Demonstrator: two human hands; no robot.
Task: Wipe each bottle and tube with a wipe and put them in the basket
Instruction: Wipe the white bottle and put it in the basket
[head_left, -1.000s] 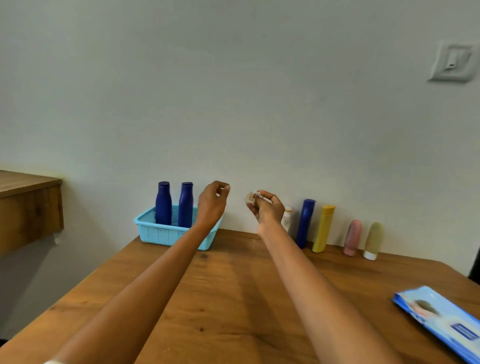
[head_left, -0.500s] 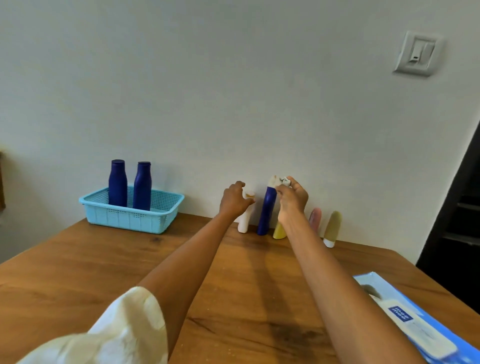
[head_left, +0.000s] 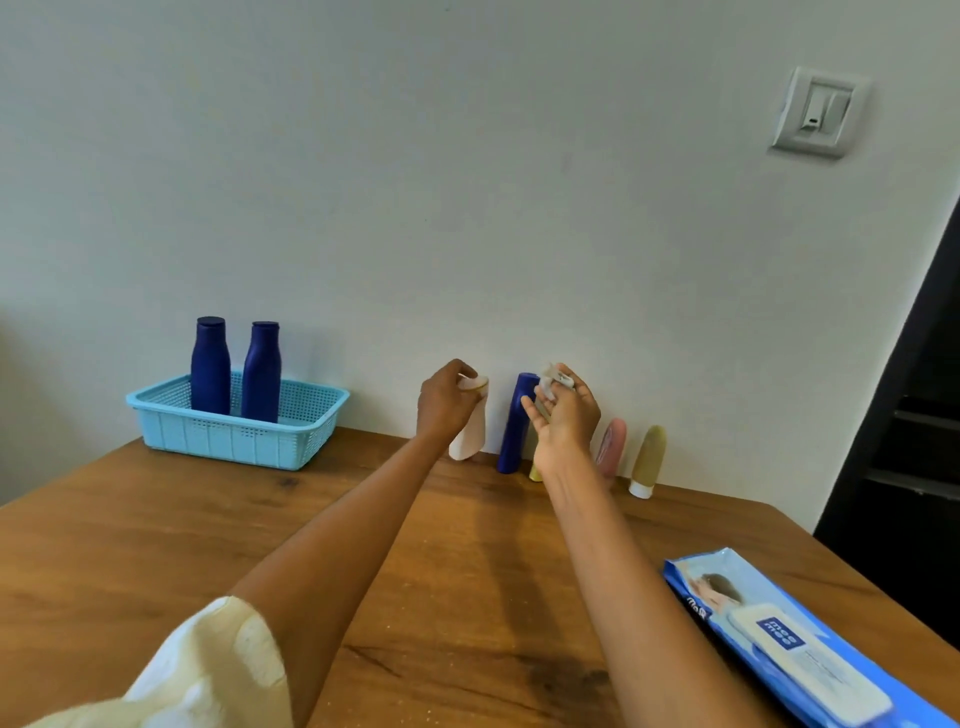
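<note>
My left hand (head_left: 444, 402) grips a white bottle (head_left: 469, 439) near its top; the bottle tilts against the wall at the back of the table. My right hand (head_left: 563, 415) pinches a small crumpled wipe (head_left: 549, 382) just right of a standing dark blue bottle (head_left: 517, 423). A yellow bottle (head_left: 535, 472) is mostly hidden behind my right wrist. A pink tube (head_left: 612, 447) and an olive tube (head_left: 648, 460) stand to the right. The light blue basket (head_left: 234, 441) at the back left holds two dark blue bottles (head_left: 210, 366).
A blue pack of wipes (head_left: 789, 639) lies at the front right of the wooden table (head_left: 156, 545). The wall runs along the table's far edge, with a light switch (head_left: 818, 111) high on the right. A dark doorway (head_left: 914, 441) is past the right edge.
My left hand has closed round the white bottle it was reaching for. My right hand with the wipe stays by the blue bottle. The view shifted slightly right.
</note>
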